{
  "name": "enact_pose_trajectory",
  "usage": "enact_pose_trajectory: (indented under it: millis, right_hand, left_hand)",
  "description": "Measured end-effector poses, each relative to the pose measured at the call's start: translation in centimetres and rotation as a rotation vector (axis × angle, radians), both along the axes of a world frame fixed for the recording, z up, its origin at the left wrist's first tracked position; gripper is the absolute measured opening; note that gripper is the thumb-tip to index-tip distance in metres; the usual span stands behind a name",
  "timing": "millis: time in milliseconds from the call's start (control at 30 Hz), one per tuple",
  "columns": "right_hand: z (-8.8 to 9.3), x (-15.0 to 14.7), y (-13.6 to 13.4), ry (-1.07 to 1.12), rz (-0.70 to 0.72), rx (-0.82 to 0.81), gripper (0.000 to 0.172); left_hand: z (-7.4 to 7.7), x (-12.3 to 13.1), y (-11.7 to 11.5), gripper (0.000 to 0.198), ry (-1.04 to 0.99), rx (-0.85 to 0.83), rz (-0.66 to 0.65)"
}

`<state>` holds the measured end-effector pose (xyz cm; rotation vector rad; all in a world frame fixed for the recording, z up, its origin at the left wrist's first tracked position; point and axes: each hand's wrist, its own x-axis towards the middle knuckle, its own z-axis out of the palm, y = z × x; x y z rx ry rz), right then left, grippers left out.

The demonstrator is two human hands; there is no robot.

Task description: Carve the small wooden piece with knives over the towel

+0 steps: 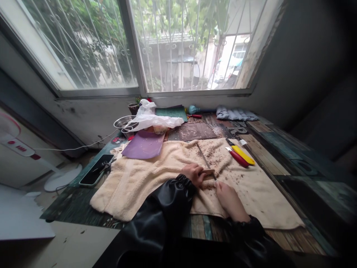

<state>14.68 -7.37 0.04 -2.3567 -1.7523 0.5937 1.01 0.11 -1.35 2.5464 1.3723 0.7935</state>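
My left hand [194, 173] is closed on a small flat piece of wood [209, 171] above the towel. In my right hand [229, 198] is the near end of a long, thin, dark file [203, 156], which points away from me. The file crosses at the wood piece; whether the two touch is too small to tell. Beneath both hands lies a cream towel [267, 208], strewn with brown wood shavings. To the right on the towel are a red-handled knife [238, 158] and a yellow-handled knife [243, 154].
A purple sheet [143, 145] and a white plastic bag [158, 121] lie behind the towel. A phone [96, 170] with keys on it is at the left table edge. Farther back are a green mat [171, 113], a metal bowl [118, 122] and a grey bundle [235, 113].
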Motion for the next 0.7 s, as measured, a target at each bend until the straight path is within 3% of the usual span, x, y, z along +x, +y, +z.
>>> enact_pose_trajectory:
  millis: [200,367,533,700]
  right_hand:
    - [-0.6,0.3,-2.2,-0.024,-0.008,-0.005,0.041]
    - [-0.4,0.1,-0.2,0.001,0.004,0.013,0.042]
    - [-0.4,0.1,1.1,0.045,0.005,0.043,0.04]
    - [-0.8,0.5,-1.4,0.074,0.004,0.024,0.042]
  left_hand:
    - [0.0,0.0,0.1,0.024,-0.024,-0.024,0.007]
    - [0.2,-0.1,0.0,0.023,-0.007,-0.003,-0.09]
    - [-0.1,0.1,-0.1,0.026,-0.029,-0.015,-0.027]
    - [-0.3,0.2,0.1,0.028,-0.05,-0.053,0.029]
